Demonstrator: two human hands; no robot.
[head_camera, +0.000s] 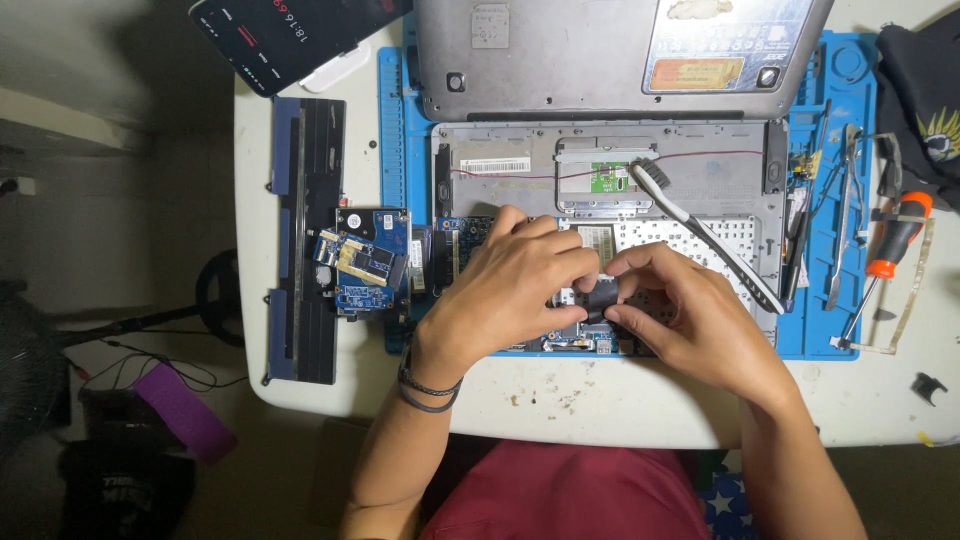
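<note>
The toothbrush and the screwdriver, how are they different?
The toothbrush is white and grey with dark bristles; the screwdriver has an orange and black handle. The toothbrush lies on the opened laptop; the screwdriver lies on the table to the right. Both lie slanted, untouched by either hand.

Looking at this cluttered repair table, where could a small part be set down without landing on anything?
The barest patch is the white table edge between the blue mat and the person's body, though specks dot it. A narrow strip lies right of the orange-handled screwdriver. It is crowded around both hands over the opened laptop, and left where the circuit board and black strip lie.
</note>
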